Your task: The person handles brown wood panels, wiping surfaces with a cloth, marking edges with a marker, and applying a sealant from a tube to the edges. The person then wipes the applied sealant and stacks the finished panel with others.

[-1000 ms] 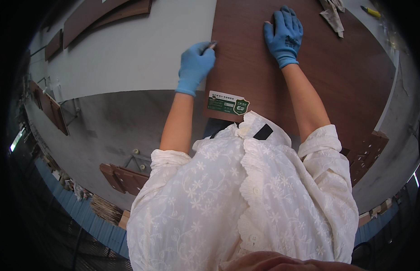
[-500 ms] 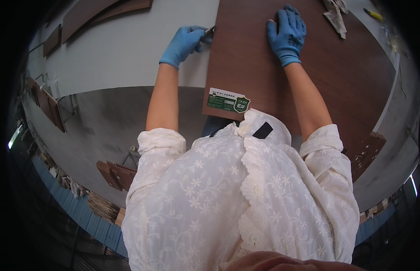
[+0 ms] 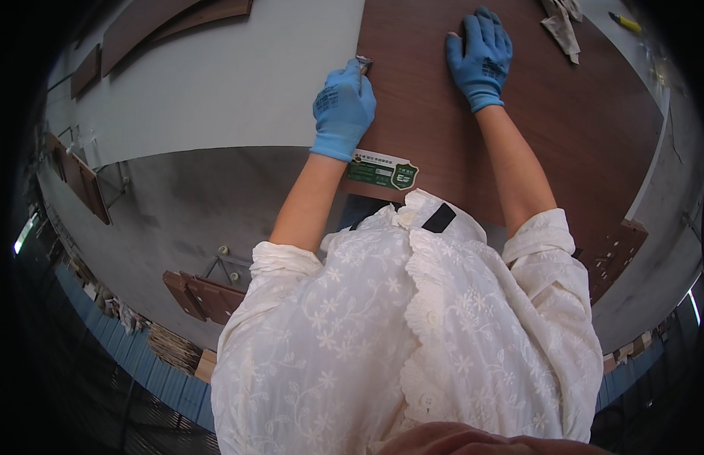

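A brown wood-grain panel (image 3: 435, 136) lies flat on a pale tabletop (image 3: 238, 98), with a green and white label (image 3: 376, 170) on its near left corner. My left hand (image 3: 343, 112), in a blue glove, is closed round a small metal-ended hand tool (image 3: 364, 64). The tool's tip rests at the panel's left edge; most of it is hidden by the fingers, so its exact kind does not show. My right hand (image 3: 482, 64), gloved the same way, lies flat on the panel with its fingers stretched away from me and holds nothing.
On the panel's far right lies a crumpled beige cloth (image 3: 562, 32). Beyond it is a yellow-handled tool (image 3: 626, 23). More brown boards (image 3: 143, 34) lie at the far left of the table. Stacked brown panels (image 3: 204, 294) stand lower at the left, others (image 3: 616, 258) at the right.
My left hand has swung right and turned, back of the glove now up, bringing the small tool over the panel's left edge. My right hand has stayed in place on the panel.
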{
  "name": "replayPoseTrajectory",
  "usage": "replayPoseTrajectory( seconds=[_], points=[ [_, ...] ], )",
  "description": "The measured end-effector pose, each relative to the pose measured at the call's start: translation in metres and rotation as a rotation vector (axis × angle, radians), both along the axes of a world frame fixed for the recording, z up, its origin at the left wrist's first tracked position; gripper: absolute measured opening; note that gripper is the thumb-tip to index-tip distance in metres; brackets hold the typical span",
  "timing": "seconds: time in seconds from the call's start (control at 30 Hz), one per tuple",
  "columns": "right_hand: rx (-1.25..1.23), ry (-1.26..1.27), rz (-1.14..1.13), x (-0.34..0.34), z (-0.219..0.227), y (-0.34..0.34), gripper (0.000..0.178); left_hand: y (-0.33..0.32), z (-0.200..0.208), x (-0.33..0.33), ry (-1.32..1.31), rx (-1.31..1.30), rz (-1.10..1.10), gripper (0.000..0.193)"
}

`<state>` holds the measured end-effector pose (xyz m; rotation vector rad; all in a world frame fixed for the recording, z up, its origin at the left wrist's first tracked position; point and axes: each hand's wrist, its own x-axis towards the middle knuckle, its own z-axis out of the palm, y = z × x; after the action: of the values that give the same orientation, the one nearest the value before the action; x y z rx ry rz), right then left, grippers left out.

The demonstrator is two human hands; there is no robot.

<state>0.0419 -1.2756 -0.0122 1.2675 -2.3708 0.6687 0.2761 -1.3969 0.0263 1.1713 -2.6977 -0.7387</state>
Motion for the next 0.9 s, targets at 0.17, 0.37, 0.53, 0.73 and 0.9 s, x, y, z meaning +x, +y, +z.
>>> replayPoseTrajectory(
  seconds=[0.17, 0.37, 0.53, 0.73, 0.9],
  points=[
    [0.073, -0.163, -0.021, 0.007, 0.015, 0.003, 0.043, -0.003, 0.003, -0.007, -0.049, 0.005, -0.002, 0.029],
    [0.053, -0.134, -0.023, 0.009, 0.023, 0.001, 0.038, -0.023, 0.016, -0.013, -0.070, -0.001, -0.111, 0.027],
    [0.058, -0.170, -0.022, 0.009, 0.025, 0.001, 0.036, -0.081, 0.043, -0.027, -0.144, -0.135, -0.471, 0.029],
    [0.051, -0.157, -0.023, 0.008, 0.025, 0.001, 0.038, -0.103, 0.053, -0.065, -0.425, -0.163, -0.634, 0.026],
    [0.045, -0.154, -0.031, 0.007, 0.020, 0.003, 0.040, -0.093, 0.055, -0.077, -0.595, -0.129, -0.604, 0.026]
  ],
)
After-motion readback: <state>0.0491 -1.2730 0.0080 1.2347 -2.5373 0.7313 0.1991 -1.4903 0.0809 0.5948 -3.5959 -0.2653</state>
